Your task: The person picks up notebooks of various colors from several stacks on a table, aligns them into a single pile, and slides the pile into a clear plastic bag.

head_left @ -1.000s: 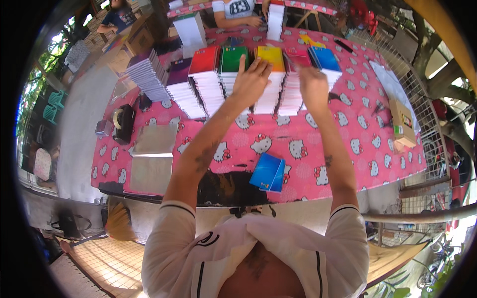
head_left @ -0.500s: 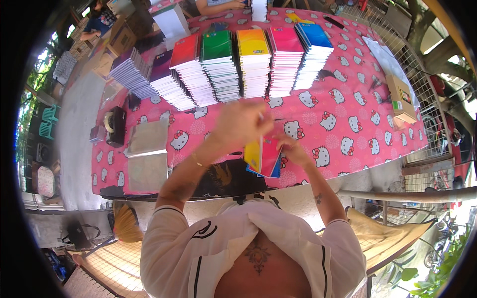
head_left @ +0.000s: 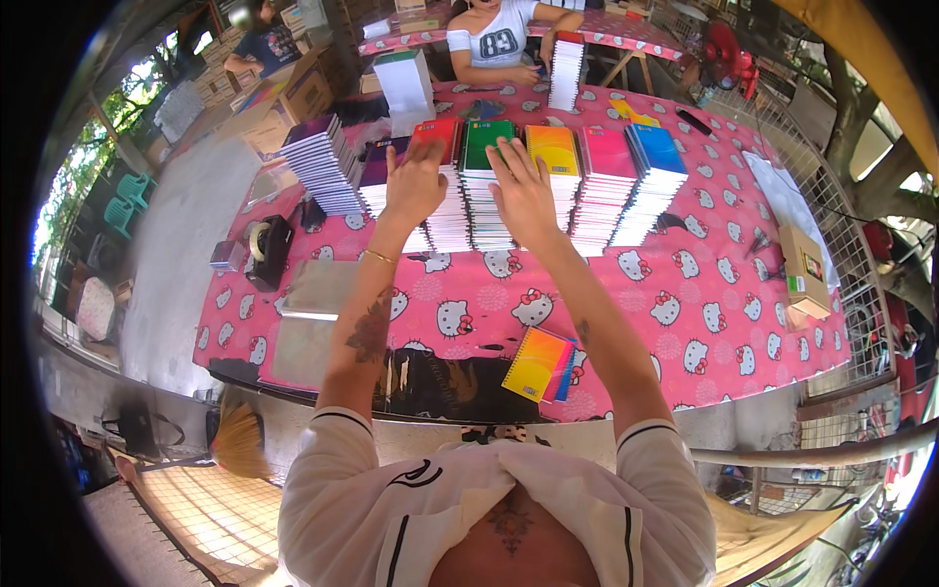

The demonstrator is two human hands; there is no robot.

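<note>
Both my arms reach across the table to a row of spiral notebook stacks. My left hand is at the red stack, its fingers loosely extended and slightly blurred over the top. My right hand, fingers stretched out, lies against the green stack and beside the yellow stack. To the right stand a pink stack and a blue stack; to the left are purple stacks. Near the front edge, a few fanned notebooks lie with yellow on top.
A tape dispenser and clear plastic sleeves are on the left. A cardboard box rests at the right edge. Across the table sits a person beside another notebook stack; a second person is at far left.
The fanned notebooks, held by my right hand before, now lie on the table. Both hands have moved forward onto the stacks. The view has tilted up, showing more of the person opposite.
</note>
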